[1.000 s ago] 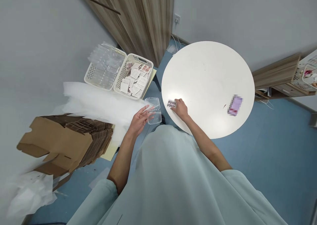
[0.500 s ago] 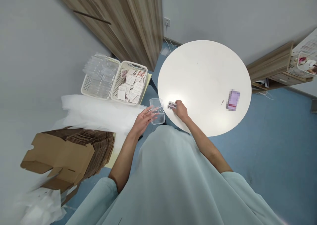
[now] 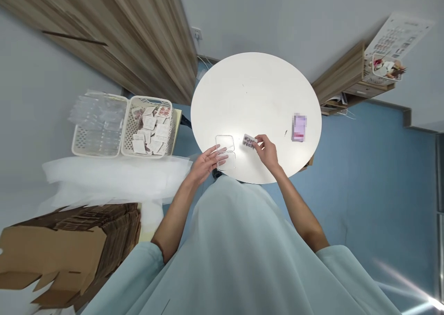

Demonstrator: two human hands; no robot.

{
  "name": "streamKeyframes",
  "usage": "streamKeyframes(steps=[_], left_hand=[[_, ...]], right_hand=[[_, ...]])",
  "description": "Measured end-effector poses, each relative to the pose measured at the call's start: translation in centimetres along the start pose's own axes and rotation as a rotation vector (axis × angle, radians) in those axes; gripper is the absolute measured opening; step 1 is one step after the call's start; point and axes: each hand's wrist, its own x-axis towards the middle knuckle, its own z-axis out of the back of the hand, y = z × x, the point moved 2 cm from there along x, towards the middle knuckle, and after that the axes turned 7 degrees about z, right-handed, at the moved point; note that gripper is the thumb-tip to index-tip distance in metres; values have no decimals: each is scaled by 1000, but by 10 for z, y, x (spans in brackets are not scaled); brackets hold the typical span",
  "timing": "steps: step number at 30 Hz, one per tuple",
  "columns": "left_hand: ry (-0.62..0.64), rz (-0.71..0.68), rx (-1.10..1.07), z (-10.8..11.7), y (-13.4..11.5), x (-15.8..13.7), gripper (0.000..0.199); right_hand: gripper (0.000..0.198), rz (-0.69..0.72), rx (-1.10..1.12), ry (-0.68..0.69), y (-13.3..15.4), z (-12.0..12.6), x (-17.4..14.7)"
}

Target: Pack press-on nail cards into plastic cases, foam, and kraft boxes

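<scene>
In the head view, my left hand [image 3: 205, 165] holds a clear hinged plastic box [image 3: 225, 144] at its left side, with fingers spread under it. Lid and base lie unfolded over the near left edge of the round white table [image 3: 256, 88]. My right hand [image 3: 267, 151] pinches a small white card [image 3: 249, 141] by its right edge, just right of the box. Rows of small dark oval pieces sit on the card; they are too small to name surely. Card and box are apart.
A blurred purple item [image 3: 299, 128] lies on the table's right. Leftward stand a basket of printed cards [image 3: 129, 130] and a basket of clear plastic boxes [image 3: 80, 141]. White foam sheets [image 3: 114, 178] and flattened cardboard boxes [image 3: 52, 250] are nearer. A wooden cabinet [image 3: 149, 37] stands behind.
My view has turned to the right. The plastic box has come from beside the table to over its near edge. My right hand has raised and tilted the card, moving it slightly right.
</scene>
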Motion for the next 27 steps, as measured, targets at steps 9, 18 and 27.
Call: streamKeyframes(steps=[9, 18, 27], left_hand=[[111, 12, -22, -63, 8, 28, 64], [124, 20, -64, -106, 0, 28, 63], [91, 2, -60, -114, 2, 27, 64]], right_hand=[[38, 30, 284, 42, 44, 72, -20], [34, 70, 280, 221, 25, 72, -25], [27, 218, 186, 217, 15, 74, -27]])
